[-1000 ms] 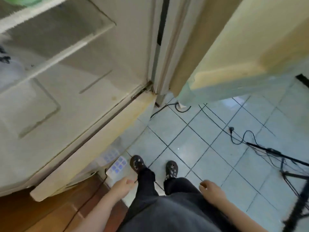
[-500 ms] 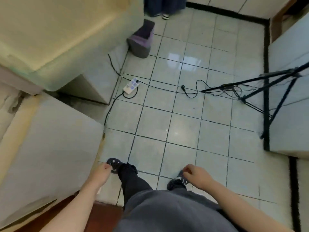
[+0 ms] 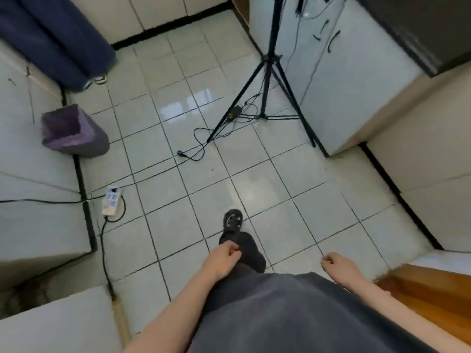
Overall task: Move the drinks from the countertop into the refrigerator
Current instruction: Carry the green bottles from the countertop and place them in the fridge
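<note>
No drinks are in view. I look down at a tiled kitchen floor. My left hand (image 3: 224,259) hangs at my side above my leg, fingers loosely curled, holding nothing. My right hand (image 3: 339,267) hangs on the other side, also loosely curled and empty. A dark countertop edge (image 3: 418,34) shows at the top right above white cabinet doors (image 3: 339,80). The pale corner (image 3: 58,324) of the refrigerator sits at the bottom left.
A black tripod (image 3: 267,80) stands ahead with cables (image 3: 204,146) trailing across the tiles. A power strip (image 3: 111,200) lies on the floor at left, a purple bin (image 3: 74,133) beyond it. Another person's dark trousers (image 3: 56,39) are top left. Wooden flooring (image 3: 433,294) begins at right.
My view has swung right, away from the open refrigerator toward the room and the counter. Both hands stayed hanging empty at my sides while I stepped forward.
</note>
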`<state>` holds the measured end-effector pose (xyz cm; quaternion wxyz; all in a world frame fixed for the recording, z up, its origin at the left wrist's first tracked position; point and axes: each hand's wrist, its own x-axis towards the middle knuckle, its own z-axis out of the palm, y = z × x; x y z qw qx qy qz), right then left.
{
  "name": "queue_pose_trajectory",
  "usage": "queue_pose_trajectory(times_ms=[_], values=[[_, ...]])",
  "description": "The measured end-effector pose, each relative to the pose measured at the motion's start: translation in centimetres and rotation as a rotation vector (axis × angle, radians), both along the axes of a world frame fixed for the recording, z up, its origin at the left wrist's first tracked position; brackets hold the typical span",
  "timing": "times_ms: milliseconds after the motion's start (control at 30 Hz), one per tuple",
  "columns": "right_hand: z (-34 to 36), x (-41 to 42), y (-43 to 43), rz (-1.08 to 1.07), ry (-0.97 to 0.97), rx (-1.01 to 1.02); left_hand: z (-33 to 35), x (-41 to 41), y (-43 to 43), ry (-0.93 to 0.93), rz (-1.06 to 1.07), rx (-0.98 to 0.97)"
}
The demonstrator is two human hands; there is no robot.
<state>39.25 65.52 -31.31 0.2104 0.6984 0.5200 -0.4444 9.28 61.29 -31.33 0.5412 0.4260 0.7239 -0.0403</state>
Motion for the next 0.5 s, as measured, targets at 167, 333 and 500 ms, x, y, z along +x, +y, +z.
queue_pose_trajectory(times_ms=[167, 333, 500], values=[[-0.6, 4.5, -0.6, -0.232, 0.091, -0.091, -1.1, 2.8, 8.1, 0.060, -0.182, -0.143], [0.4, 11.3, 2.4, -0.555, 0.077, -0.128, -3.8, 8.5, 19.6, 0.102, -0.495, -0.189], [3.4, 18.4, 7.4, -0.847, 0.025, -0.004, -4.1, 18.2, 34.2, 0.131, -0.616, -0.053]])
